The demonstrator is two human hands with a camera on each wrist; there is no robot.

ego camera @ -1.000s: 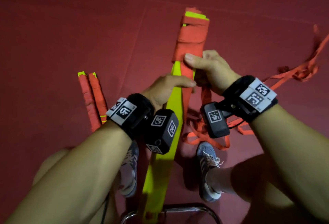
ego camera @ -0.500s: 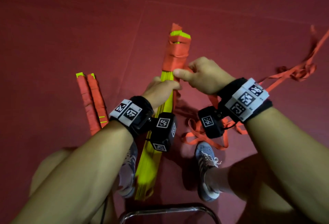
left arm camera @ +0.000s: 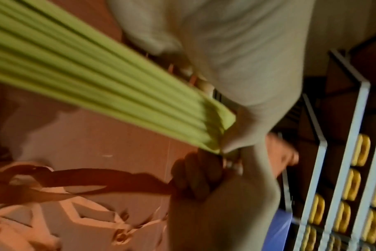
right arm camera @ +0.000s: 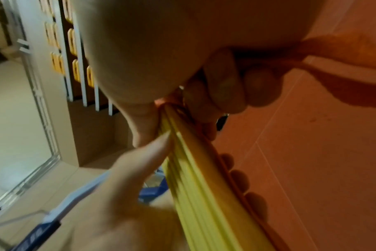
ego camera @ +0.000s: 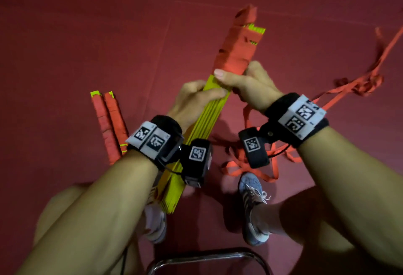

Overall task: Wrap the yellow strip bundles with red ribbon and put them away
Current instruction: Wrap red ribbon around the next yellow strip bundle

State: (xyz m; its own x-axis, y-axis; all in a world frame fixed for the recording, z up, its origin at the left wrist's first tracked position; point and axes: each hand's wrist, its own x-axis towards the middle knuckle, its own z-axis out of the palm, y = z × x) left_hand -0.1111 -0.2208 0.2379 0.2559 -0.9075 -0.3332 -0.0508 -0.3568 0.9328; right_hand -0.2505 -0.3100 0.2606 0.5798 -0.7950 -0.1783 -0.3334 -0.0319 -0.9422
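Yellow strip bundle [ego camera: 209, 122]: thin, flat, stiff-looking strips stacked face to face into one long narrow slat. It is held slanting above the floor w/ the far end highest. The far third is bound in red ribbon [ego camera: 237, 50], matte and creased, in overlapping turns w/ small gaps where yellow shows. The strip tips poke out past the wrap.

L hand [ego camera: 192, 98] is curled round the bare strips just below the wrap, thumb lying across them. R hand [ego camera: 248, 82] is closed at the wrap's lower edge, thumb pressed flat on the bundle, fingers folded round it.

The loose ribbon tail [ego camera: 366, 81], thin and limp, trails off on the bundle's R-hand side. It also lies in tangled loops on the floor near a shoe [ego camera: 253, 205]. Two wrapped bundles [ego camera: 109, 122], red along their length w/ yellow ends, lie side by side on the floor on the bundle's L-hand side, apart from it.

Floor [ego camera: 65, 34]: dull red, smooth, faint seam lines. A curved chrome tube frame [ego camera: 207, 257] sits below the bundle's near end.

Only the wrist views show the room: beyond the bundle there is a pale-framed rack [left arm camera: 346, 152] w/ rows of yellow oval items, blurred, plus sth blue [right arm camera: 152, 191] I can't identify. The L wrist view alone shows R fingers [left arm camera: 195, 178] clenched on the ribbon where it leaves the bundle.
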